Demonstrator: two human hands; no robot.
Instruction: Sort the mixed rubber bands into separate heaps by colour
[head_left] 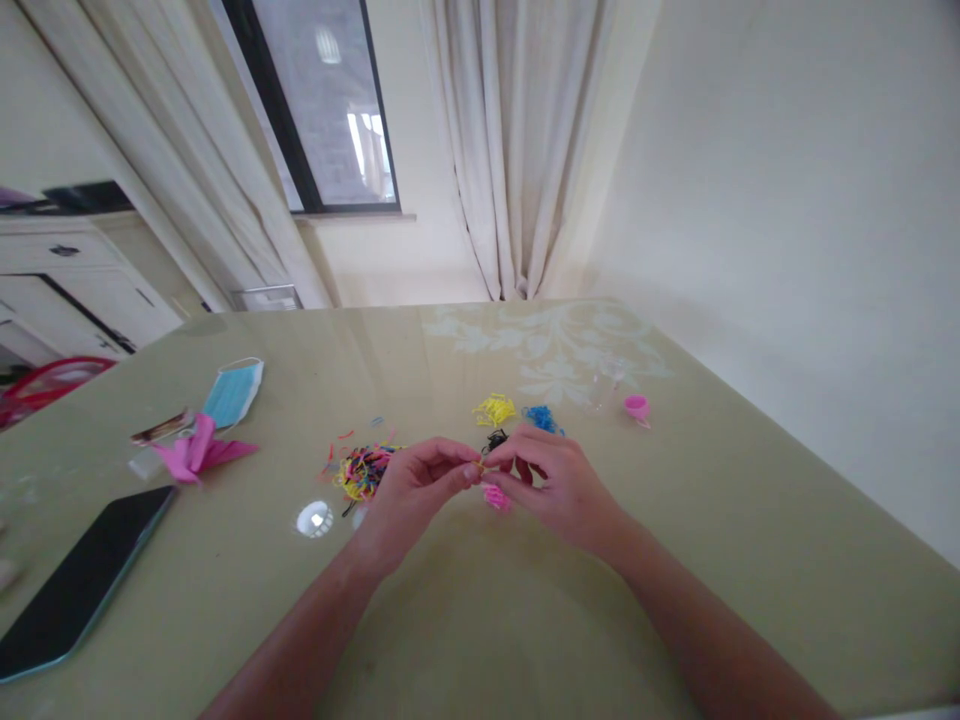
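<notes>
My left hand [420,490] and my right hand [559,485] meet over the table, both closed in a pinch. Between their fingertips is a small yellowish rubber band [481,466], partly covered by the fingers. Beside my left hand lies a mixed pile of colourful rubber bands [364,470], its right side hidden by the hand. Behind my fingers are small heaps of yellow bands [494,409], blue bands [541,417] and black bands [495,439]. A pink heap of bands [496,497] shows just below my fingertips.
On the left are a phone [86,580], a pink folded paper shape [201,452] and a blue face mask [234,393]. A shiny round disc [314,519] lies near the mixed pile. A pink cup-like piece [637,408] sits at the right, with a wall [795,250] beyond the table.
</notes>
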